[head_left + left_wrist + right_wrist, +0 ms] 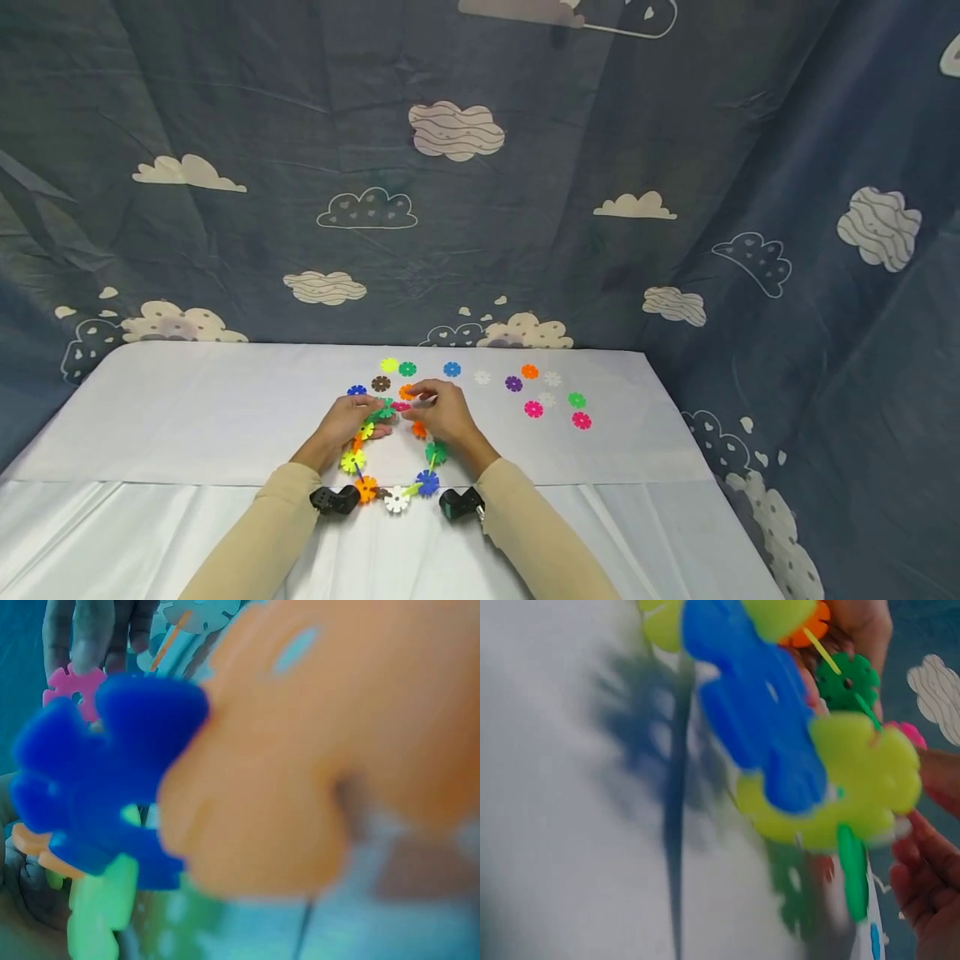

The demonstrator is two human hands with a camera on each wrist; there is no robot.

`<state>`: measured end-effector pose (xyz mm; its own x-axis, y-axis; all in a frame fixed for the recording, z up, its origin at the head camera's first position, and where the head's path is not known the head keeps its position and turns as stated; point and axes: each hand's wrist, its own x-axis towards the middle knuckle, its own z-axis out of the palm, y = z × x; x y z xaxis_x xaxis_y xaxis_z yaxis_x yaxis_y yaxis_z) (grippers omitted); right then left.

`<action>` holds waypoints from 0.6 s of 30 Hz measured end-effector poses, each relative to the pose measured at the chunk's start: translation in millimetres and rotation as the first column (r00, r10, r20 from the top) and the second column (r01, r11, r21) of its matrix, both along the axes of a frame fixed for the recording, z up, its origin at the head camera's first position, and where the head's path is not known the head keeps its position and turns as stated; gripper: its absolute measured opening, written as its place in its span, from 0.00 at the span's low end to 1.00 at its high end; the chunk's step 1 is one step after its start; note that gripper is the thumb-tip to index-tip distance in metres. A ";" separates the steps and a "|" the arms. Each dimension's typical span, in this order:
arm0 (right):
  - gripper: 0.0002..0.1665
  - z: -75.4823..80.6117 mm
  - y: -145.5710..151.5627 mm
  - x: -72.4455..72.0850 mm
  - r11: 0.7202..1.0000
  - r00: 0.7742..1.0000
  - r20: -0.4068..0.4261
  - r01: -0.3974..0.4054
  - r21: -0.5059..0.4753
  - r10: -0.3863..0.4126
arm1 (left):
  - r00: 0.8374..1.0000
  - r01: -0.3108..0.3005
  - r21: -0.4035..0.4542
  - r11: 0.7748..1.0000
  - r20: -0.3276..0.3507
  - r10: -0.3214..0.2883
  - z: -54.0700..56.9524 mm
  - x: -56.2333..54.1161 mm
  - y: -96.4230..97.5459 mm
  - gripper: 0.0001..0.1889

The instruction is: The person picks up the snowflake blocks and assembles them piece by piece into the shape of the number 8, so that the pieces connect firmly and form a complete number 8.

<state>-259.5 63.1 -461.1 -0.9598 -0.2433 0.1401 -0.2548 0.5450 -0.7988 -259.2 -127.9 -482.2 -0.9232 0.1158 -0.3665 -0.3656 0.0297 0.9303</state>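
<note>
Landmark: the disc chain, a near-ring of interlocked slotted discs on or just above the white table.

Near side of the chain: a white disc forms the near bend, with a blue disc to its right. Wrist cameras flank this bend.

Left flank of the chain: the left hand steadies it, thumb and fingers gripping a green disc at the far side.

Right flank of the chain: the right hand reaches over an orange disc. Its fingertips pinch a pink disc, which sits at the chain's far side, just right of the green disc.

Step in hand, as judged: fitting the pink disc to the green end. Whether the slots are fully seated cannot be told. The next move appears to call for aligning the slots, pressing the pink disc home while the left grip braces the chain, then checking the joint.

Beyond the chain: loose discs lie behind it and to its far right. A cloud-print curtain hangs farthest from it.
</note>
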 end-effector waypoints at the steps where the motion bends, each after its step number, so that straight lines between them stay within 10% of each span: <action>1: 0.19 0.1 2.2 0.9 1.000 1.000 0.021 0.010 0.004 -0.010 | 1.000 0.004 -0.005 1.000 0.001 -0.004 0.1 0.3 -1.0 0.18; 9: 0.26 -3.6 15.3 10.1 0.978 0.983 0.178 0.002 0.207 -0.040 | 1.000 -0.004 -0.046 0.999 -0.008 0.003 -3.0 0.1 -0.6 0.19; 18: 0.18 -2.8 5.9 11.8 0.972 0.986 0.124 0.082 0.222 -0.112 | 1.000 0.002 -0.037 0.999 0.003 -0.002 1.2 0.5 -1.1 0.19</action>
